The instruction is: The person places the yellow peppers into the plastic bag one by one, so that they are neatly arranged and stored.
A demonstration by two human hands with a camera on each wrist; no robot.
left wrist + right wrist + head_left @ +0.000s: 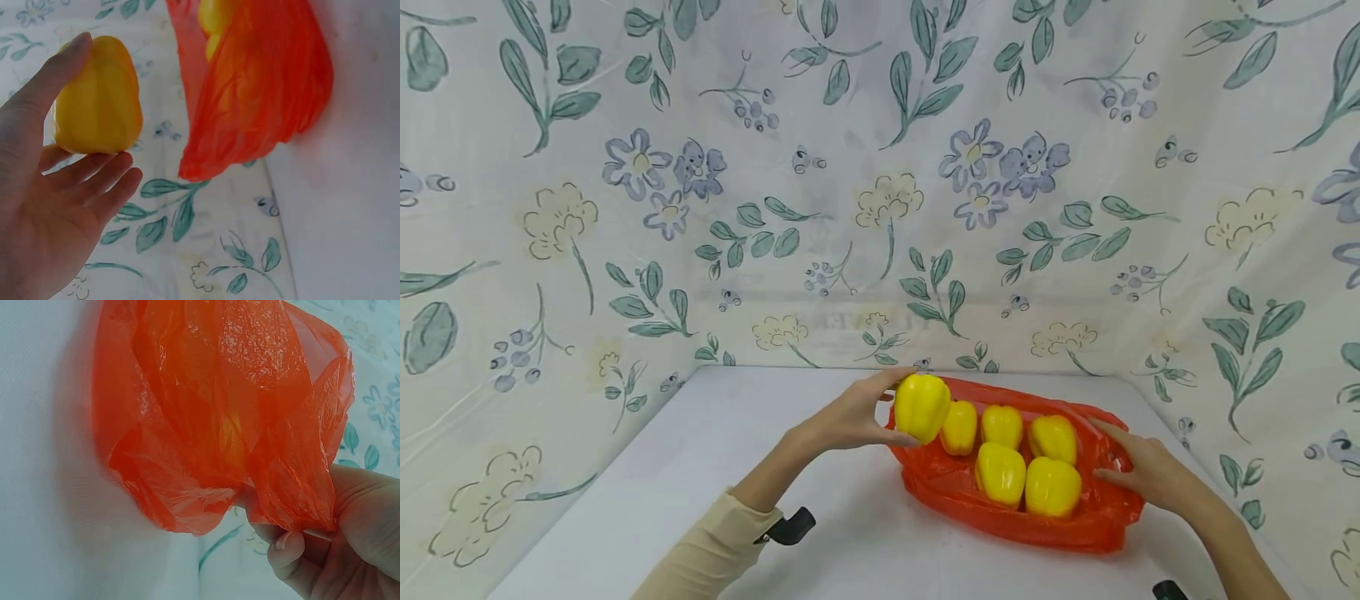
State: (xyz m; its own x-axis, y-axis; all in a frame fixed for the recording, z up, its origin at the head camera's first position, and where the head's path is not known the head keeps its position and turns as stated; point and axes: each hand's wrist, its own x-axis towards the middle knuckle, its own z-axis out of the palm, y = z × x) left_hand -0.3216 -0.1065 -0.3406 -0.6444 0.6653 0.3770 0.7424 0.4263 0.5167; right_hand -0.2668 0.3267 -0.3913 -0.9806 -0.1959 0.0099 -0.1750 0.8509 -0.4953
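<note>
Between the thumb and fingers of my left hand (pixel 853 414) is a yellow bell pepper (pixel 922 408), raised at the left end of a red plastic bag (pixel 977 521). The left wrist view shows the thumb on one side of the pepper (pixel 100 100) and the fingers on the other. Several more yellow bell peppers (pixel 1000 473) sit in the bag's wide opening. At the bag's right end, my right hand (pixel 1153 475) grips its edge. In the right wrist view the thin film (pixel 206 412) runs between thumb and curled fingers (pixel 287 550), partly hiding them.
The bag lies on a white table (pixel 722 433), toward its right side. A floral-patterned sheet (pixel 820 208) hangs behind the table and along both sides. Black wrist devices (pixel 792 527) show at both forearms.
</note>
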